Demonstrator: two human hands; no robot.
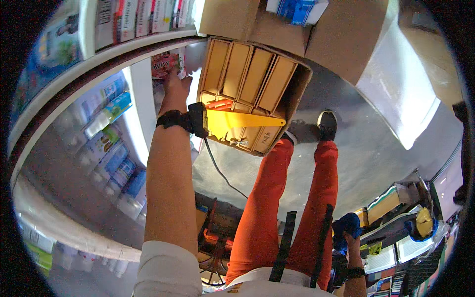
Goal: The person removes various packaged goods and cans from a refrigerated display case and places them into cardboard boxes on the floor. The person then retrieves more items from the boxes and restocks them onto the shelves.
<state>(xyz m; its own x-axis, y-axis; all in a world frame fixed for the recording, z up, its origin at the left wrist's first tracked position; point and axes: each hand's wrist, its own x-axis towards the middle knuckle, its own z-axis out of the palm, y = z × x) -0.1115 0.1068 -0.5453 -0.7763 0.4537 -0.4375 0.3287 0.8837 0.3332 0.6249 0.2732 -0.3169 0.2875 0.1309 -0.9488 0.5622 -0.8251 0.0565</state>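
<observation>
My left hand [176, 84] reaches up to the shelf and touches the lower part of a red printed pack [163, 65]. Its thumb stands apart at the right, while the fingertips are hard to make out against the pack. On that wrist sits a black strapped device [198, 119] with a cable. Low at the right, my right hand [350, 241] grips a bunched dark-blue cloth [347, 224] beside my leg. Beside the left forearm, an open carton [303, 80] holds several narrow cardboard boxes [237, 68]. Across them lies a yellow flat plastic tool [241, 120] with a holed handle.
Curved by the lens, a white shelf edge [144, 41] carries upright product boxes [163, 16]. More packs [120, 167] stand lower left. Large cartons [345, 41] are at the top. A wheeled chair base [215, 256] is behind me, with cluttered goods [393, 222] at the right.
</observation>
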